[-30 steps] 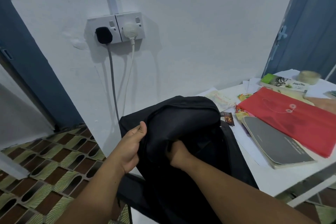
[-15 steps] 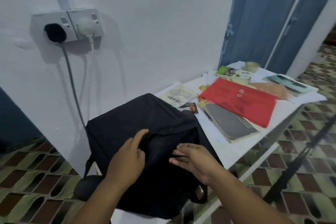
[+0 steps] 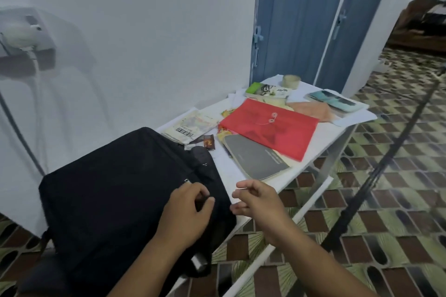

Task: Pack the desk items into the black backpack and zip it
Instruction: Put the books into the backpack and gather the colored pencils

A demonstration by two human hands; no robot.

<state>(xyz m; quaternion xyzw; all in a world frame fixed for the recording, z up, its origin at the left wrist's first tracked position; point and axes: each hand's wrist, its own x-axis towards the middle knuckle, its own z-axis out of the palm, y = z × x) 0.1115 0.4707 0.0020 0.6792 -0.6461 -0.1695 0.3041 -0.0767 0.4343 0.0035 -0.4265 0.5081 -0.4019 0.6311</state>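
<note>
nearest, both forearms come in from six o'clock. the left hand [image 3: 187, 212] lies on the backpack [image 3: 115, 190], its fingers curled and pinching a bit of the black fabric near the bag's right edge. the right hand [image 3: 259, 200] hovers just beside it at three o'clock, off the bag, fingers loosely bent and holding nothing. the backpack sprawls across the near left end of the white table [image 3: 243, 176], hanging partly over the front edge. past it, toward one o'clock, a grey notebook [image 3: 255, 158] lies flat, with a red folder [image 3: 270, 129] overlapping its far side. at twelve o'clock from the bag's top corner a small dark wrapper [image 3: 208, 142] sits just beside a worn booklet [image 3: 190, 125]. farther on, a green-edged book [image 3: 268, 90] lies near the table's back end, a tape roll [image 3: 291, 81] just behind it. at two o'clock a peach-coloured thing [image 3: 311, 109] lies next to a teal booklet [image 3: 337, 100] on loose white paper. beyond the table a blue folding door [image 3: 301, 19] stands against the white wall [image 3: 144, 31], and patterned floor tiles [image 3: 398, 176] spread to the right.
</note>
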